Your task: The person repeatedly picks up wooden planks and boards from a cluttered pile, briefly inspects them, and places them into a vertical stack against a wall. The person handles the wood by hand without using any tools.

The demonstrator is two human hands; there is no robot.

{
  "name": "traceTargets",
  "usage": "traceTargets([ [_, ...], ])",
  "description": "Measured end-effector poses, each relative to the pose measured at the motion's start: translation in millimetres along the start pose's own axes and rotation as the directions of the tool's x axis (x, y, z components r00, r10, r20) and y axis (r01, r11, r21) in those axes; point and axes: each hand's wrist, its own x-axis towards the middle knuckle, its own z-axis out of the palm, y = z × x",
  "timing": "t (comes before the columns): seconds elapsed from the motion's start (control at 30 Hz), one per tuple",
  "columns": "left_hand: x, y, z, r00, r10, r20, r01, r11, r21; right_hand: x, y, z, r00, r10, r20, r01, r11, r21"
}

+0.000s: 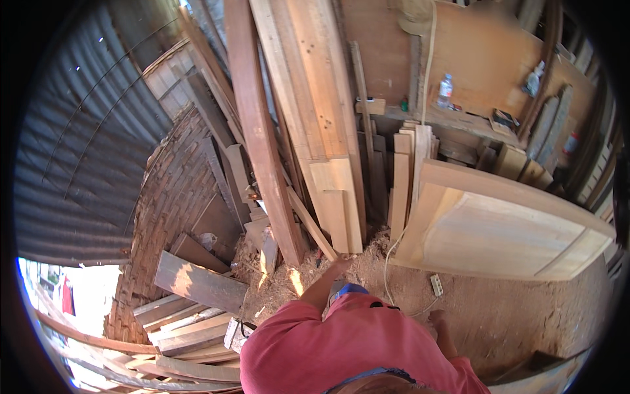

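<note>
My left arm reaches forward from a pink sleeve, and my left hand (338, 266) is at the foot of the leaning boards. It is beside the lower end of a narrow wooden strip (311, 223) and a short pale board (335, 220). Its fingers are too small to make out, so I cannot tell whether it grips either piece. Lower on the right, my right hand (438, 319) hangs over the dusty floor, near a white power strip (436, 285). Its fingers are not clear either. Just ahead of my body shows a blue thing (352, 289), mostly hidden by the pink shirt.
Long planks (262, 125) lean upright ahead. A large pale wooden panel (505, 230) stands at the right, with a cord (388, 262) running beside it. Stacked boards (190, 328) lie at the left. A plastic bottle (445, 90) stands on a shelf (472, 123) at the back.
</note>
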Motion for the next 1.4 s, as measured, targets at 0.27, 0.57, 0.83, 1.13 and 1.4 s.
traceTargets([
  [0.27, 41.5, -30.8, -106.3, 0.970, -0.084, -0.228, 0.068, 0.995, -0.076, 87.2, -36.1, 67.9, 0.866, -0.306, 0.395, 0.450, 0.133, -0.883],
  [0.57, -3.7, -123.5, -114.9, 0.969, -0.230, 0.089, 0.242, 0.956, -0.166, 80.3, -174.4, 169.2, 0.426, -0.751, 0.504, 0.848, 0.138, -0.512],
  [0.83, -33.2, -156.6, -180.0, 0.937, -0.286, 0.198, 0.274, 0.958, 0.087, 0.2, -258.2, 176.6, 0.898, -0.387, 0.208, 0.408, 0.910, -0.072],
  [1.13, 17.5, -151.7, -212.8, 0.981, -0.180, -0.074, 0.186, 0.979, 0.083, 14.9, -238.7, 199.3, 0.543, -0.438, 0.717, 0.774, -0.071, -0.629],
  [1.4, -10.1, -106.8, -156.1, 0.986, -0.164, 0.000, 0.164, 0.986, 0.001, 60.5, -258.7, 157.4, 0.548, -0.501, 0.670, 0.683, -0.195, -0.704],
])
